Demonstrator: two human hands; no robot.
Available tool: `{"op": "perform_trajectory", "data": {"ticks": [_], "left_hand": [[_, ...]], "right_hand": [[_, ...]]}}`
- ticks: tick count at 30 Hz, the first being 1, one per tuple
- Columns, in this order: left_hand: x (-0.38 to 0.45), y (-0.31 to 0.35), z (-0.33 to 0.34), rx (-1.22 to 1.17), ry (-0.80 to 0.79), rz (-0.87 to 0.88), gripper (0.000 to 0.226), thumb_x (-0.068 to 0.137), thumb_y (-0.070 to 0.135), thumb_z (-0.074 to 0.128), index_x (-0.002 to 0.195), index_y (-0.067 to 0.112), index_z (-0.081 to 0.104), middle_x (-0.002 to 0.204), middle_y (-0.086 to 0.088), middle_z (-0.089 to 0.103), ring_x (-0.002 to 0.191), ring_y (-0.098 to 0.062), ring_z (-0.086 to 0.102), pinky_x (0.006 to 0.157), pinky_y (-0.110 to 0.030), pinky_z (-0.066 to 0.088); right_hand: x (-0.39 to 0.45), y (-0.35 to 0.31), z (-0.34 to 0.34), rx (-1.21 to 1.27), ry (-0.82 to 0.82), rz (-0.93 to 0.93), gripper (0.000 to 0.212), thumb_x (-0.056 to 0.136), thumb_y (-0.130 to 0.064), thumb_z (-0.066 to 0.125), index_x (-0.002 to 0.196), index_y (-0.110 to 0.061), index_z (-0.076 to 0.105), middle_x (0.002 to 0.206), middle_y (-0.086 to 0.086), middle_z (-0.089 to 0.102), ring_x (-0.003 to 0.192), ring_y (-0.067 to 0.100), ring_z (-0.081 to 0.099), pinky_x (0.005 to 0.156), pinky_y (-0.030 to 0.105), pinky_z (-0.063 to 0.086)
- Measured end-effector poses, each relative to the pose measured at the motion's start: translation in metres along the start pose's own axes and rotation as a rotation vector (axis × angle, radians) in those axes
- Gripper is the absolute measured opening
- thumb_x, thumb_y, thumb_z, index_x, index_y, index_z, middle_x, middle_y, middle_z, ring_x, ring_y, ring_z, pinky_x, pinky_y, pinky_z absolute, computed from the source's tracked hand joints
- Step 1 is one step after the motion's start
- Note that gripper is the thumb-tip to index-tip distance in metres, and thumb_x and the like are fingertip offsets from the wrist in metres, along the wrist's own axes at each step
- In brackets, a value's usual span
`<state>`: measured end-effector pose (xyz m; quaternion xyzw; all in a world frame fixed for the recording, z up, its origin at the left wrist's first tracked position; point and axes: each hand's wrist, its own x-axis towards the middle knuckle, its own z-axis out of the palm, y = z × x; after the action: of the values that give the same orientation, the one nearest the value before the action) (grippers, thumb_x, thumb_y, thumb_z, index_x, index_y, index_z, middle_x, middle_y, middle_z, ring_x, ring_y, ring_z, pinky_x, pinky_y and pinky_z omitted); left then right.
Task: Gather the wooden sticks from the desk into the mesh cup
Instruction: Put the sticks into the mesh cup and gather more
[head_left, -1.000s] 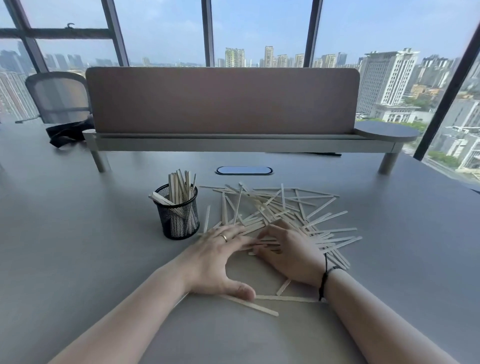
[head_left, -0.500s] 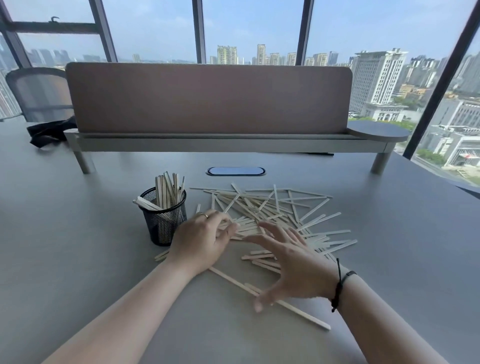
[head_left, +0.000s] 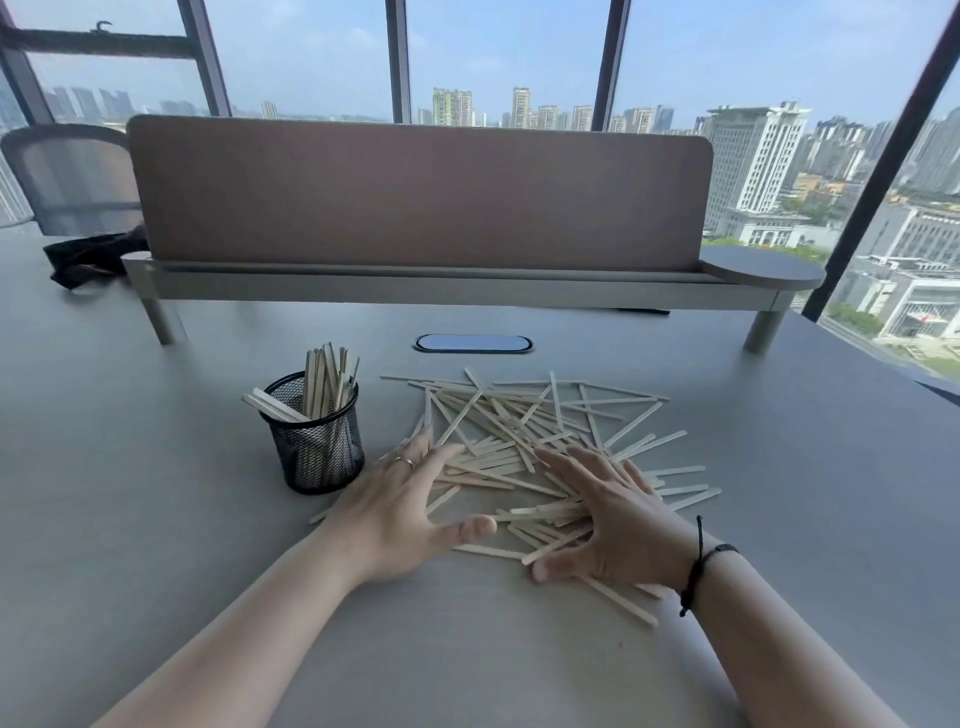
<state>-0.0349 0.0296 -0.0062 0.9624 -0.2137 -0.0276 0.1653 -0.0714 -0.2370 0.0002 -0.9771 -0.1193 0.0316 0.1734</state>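
We have both hands down on the loose pile of wooden sticks (head_left: 545, 441), which lies scattered across the grey desk (head_left: 130, 519) just to the right of the black mesh cup (head_left: 317, 441). Our left hand (head_left: 400, 509) rests at the pile's near-left edge, fingers spread and fairly straight, thumb stretched out toward the middle; its grip is wide open and closes on nothing. Our right hand (head_left: 613, 514) lies flat on the pile's near-right part, fingers splayed over the sticks, also with an open grip that holds nothing, only pressing on them. The cup stands upright just beside our left hand and already carries a bundle of sticks, most upright, a few slanting over its left rim. We judge the step in hand to be raking the scattered sticks into a bunch between the palms. The risks follow from that: flat, crossed sticks may slip out sideways as the hands close, so some are left behind near the far edge of the pile; a sweep by the left hand could knock the light cup over and spill what it holds; and the leaning sticks may block new ones from going in.
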Motion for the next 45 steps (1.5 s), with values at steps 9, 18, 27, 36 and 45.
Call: {"op": "perform_trajectory", "data": {"ticks": [9, 18, 27, 36, 45], "left_hand": [[0.002, -0.001, 0.009, -0.080, 0.021, 0.130, 0.112, 0.058, 0.096, 0.056, 0.153, 0.050, 0.017, 0.166, 0.013, 0.014, 0.152, -0.007, 0.012, 0.121, -0.035, 0.021], [0.007, -0.004, 0.015, -0.161, 0.125, 0.176, 0.090, 0.068, 0.085, 0.059, 0.145, 0.040, 0.045, 0.151, 0.017, 0.037, 0.138, -0.005, 0.036, 0.113, -0.032, 0.037], [0.007, -0.004, 0.009, -0.118, 0.145, 0.127, 0.084, 0.072, 0.082, 0.061, 0.144, 0.042, 0.044, 0.155, 0.017, 0.032, 0.140, -0.006, 0.036, 0.108, -0.029, 0.040], [0.011, -0.002, 0.008, 0.120, 0.235, 0.111, 0.092, 0.069, 0.096, 0.039, 0.139, 0.038, 0.049, 0.147, 0.012, 0.050, 0.135, -0.016, 0.048, 0.113, -0.036, 0.033], [0.015, -0.006, 0.010, 0.128, 0.289, 0.080, 0.091, 0.067, 0.097, 0.036, 0.132, 0.036, 0.055, 0.133, 0.017, 0.060, 0.126, -0.008, 0.053, 0.108, -0.031, 0.037]], "right_hand": [[0.015, -0.004, 0.009, 0.073, 0.185, -0.017, 0.104, 0.049, -0.093, 0.061, 0.139, -0.045, 0.044, 0.128, -0.018, 0.047, 0.126, 0.011, 0.040, 0.107, 0.030, 0.036], [0.021, -0.004, 0.013, 0.035, 0.263, -0.045, 0.081, 0.055, -0.089, 0.063, 0.123, -0.044, 0.059, 0.106, -0.021, 0.049, 0.108, 0.009, 0.045, 0.090, 0.025, 0.038], [0.026, -0.006, 0.005, 0.152, 0.268, -0.084, 0.071, 0.054, -0.085, 0.068, 0.112, -0.043, 0.065, 0.097, -0.029, 0.050, 0.086, -0.006, 0.052, 0.071, 0.009, 0.036], [0.136, -0.050, 0.002, 0.022, 0.209, -0.029, 0.067, 0.086, -0.071, 0.049, 0.137, -0.027, 0.052, 0.140, -0.001, 0.054, 0.126, 0.022, 0.053, 0.106, 0.039, 0.040], [0.221, -0.049, 0.025, -0.072, 0.038, 0.137, 0.079, 0.087, -0.076, 0.030, 0.139, -0.017, 0.044, 0.152, 0.003, 0.041, 0.143, 0.019, 0.033, 0.119, 0.054, 0.014]]}}
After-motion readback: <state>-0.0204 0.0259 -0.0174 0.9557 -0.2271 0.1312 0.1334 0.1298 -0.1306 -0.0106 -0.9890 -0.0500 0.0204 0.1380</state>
